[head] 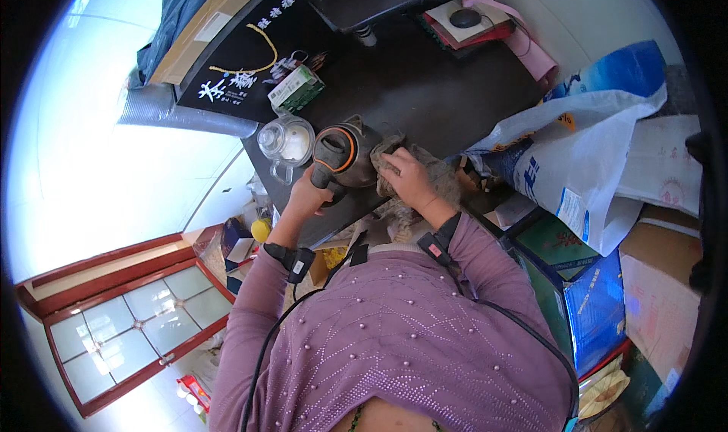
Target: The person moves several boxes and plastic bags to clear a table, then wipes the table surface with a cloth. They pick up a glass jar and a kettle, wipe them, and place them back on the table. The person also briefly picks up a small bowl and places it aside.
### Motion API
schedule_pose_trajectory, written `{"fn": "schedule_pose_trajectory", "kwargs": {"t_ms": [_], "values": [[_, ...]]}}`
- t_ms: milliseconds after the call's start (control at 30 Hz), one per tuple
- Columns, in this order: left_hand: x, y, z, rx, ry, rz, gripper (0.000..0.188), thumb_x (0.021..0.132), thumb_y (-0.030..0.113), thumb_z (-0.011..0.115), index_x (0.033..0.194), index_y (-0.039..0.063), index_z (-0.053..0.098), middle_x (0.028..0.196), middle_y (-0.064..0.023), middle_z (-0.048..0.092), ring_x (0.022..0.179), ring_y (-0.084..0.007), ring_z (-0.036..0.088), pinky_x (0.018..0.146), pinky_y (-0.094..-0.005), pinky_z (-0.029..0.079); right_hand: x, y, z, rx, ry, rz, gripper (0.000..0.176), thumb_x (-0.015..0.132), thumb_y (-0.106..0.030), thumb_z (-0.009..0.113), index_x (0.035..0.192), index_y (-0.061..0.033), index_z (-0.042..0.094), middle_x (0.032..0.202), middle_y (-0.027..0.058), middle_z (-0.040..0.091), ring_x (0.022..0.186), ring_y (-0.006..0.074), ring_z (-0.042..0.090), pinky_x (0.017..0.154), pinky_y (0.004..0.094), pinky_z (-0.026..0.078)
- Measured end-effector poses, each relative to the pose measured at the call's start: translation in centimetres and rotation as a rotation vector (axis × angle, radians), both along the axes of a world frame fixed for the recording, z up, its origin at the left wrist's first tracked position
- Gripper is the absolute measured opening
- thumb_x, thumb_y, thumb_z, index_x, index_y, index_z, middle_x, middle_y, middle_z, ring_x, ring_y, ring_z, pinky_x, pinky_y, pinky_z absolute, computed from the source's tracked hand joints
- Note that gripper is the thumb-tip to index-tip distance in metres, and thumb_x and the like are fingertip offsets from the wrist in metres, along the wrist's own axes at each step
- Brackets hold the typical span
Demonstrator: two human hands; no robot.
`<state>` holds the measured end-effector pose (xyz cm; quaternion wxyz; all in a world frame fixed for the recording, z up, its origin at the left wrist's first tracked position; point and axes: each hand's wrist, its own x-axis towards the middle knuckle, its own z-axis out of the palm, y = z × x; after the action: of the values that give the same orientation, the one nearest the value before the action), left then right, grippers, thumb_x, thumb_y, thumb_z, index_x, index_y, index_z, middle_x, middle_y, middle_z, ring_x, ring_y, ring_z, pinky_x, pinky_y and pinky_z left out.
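Note:
A dark electric kettle (pixel 364 162) with an orange ring round its lid is at the near edge of the dark table (pixel 409 99). My left hand (pixel 309 196) is closed round its black handle. On the kettle's right side, my right hand (pixel 408 176) grips a crumpled grey-brown cloth (pixel 443 176), whose loose part hangs over the table's edge. The cloth touches or nearly touches the kettle's wall. Just left of the kettle stands a clear glass teapot (pixel 287 140) with a lid and a handle. Whether the kettle's base rests on the table is hidden.
A green and white carton (pixel 297 90) and a large black paper bag (pixel 244 62) with a gold cord lie behind the teapot. A black computer mouse (pixel 465 18) sits on papers at the back. A white plastic sack (pixel 574 147) and several cardboard boxes (pixel 660 250) crowd the right side.

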<state>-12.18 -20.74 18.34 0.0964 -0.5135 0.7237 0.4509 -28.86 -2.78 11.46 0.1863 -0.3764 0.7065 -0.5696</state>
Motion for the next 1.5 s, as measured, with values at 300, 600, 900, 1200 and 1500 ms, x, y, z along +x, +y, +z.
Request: {"fn": "schedule_pose_trajectory", "kwargs": {"t_ms": [300,600,900,1200,1500], "values": [[-0.2,0.3,-0.5,-0.138,-0.060,-0.128,0.079,0.067,0.015,0.071,0.139,0.006,0.042,0.109,-0.0215,0.064,0.093,-0.0321,0.067,0.076,-0.0403,0.056,0.0,-6.4,0.7,-0.204,-0.216,-0.238,0.029,0.087,-0.020,0.062,0.106,0.0026,0.064,0.105,0.0164,0.055,0.108,0.0327,0.050,0.095,0.0398,0.041],[-0.1,0.9,-0.5,-0.091,0.043,-0.060,0.064,0.064,0.017,0.077,0.121,-0.001,0.052,0.108,-0.0131,0.065,0.101,-0.0231,0.061,0.087,-0.0338,0.046,-1.5,-7.2,-6.6,0.219,-0.398,-0.322,0.037,0.089,-0.023,0.058,0.114,0.0036,0.060,0.122,0.0226,0.054,0.114,0.0418,0.051,0.099,0.0447,0.041],[-3.4,2.3,-4.0,-0.238,0.065,-0.005,0.079,0.071,0.039,0.079,0.127,-0.006,0.048,0.106,-0.0201,0.068,0.098,-0.0303,0.067,0.081,-0.0369,0.052,3.5,-8.2,2.8,-0.216,0.055,-0.269,0.036,0.085,-0.017,0.061,0.118,-0.0028,0.061,0.124,0.0142,0.052,0.116,0.0358,0.044,0.101,0.0454,0.034],[-4.5,3.4,-2.4,-0.172,0.163,0.078,0.070,0.070,0.039,0.077,0.119,-0.005,0.054,0.104,-0.0202,0.068,0.097,-0.0298,0.067,0.084,-0.0368,0.051,3.3,-8.4,0.8,-0.297,0.057,-0.316,0.038,0.089,-0.021,0.058,0.121,-0.0010,0.057,0.127,0.0157,0.049,0.117,0.0375,0.042,0.103,0.0474,0.033],[-3.7,2.8,-3.4,0.111,0.306,0.142,0.034,0.076,0.014,0.068,0.105,0.001,0.057,0.091,-0.0087,0.067,0.080,-0.0198,0.066,0.072,-0.0310,0.052,0.2,-6.1,-7.6,0.234,-0.537,-0.440,0.041,0.096,-0.026,0.049,0.120,0.0062,0.055,0.125,0.0252,0.050,0.111,0.0435,0.049,0.095,0.0486,0.039]]}}
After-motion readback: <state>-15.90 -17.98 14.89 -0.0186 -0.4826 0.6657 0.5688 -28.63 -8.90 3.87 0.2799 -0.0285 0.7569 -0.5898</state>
